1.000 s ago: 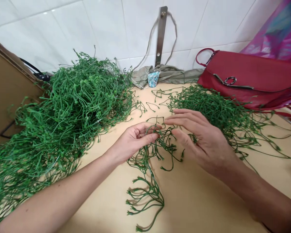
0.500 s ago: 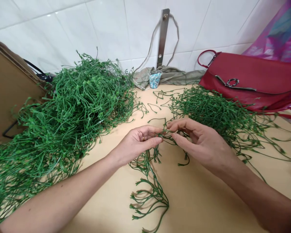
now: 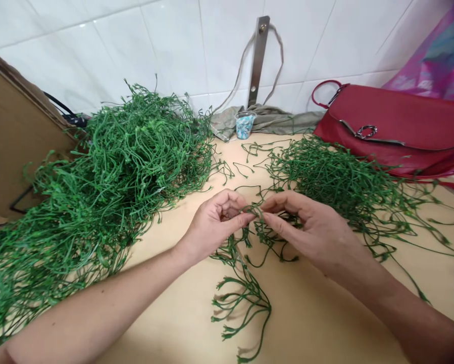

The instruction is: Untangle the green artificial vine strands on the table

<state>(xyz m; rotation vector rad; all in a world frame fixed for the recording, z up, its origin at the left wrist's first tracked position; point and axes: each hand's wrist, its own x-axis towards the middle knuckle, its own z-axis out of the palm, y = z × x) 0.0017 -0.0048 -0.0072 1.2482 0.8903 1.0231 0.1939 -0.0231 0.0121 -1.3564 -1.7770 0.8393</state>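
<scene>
Between my hands is a thin green plastic stem [image 3: 254, 208], part of a string of artificial greenery. My left hand [image 3: 221, 215] pinches it between thumb and fingers. From the right, the fingertips of my right hand [image 3: 306, 222] close on the same stem, nearly touching my left. A branched green sprig [image 3: 249, 298] hangs from the held piece and trails over the table toward me. More green strands lie under my fingers, where they partly hide each other.
A tall heap of green stems [image 3: 136, 146] stands at left, beside a cardboard box [image 3: 18, 136]. A lower pile [image 3: 333, 177] lies at right before a red handbag [image 3: 401, 121]. Near the tiled wall, a clear cup [image 3: 245, 125] with blue-and-white contents stands by a grey cloth [image 3: 283, 121].
My hands have drawn closer together, and the held stem is now bent between the fingertips. The hanging sprig has shifted slightly to the right and up in view.
</scene>
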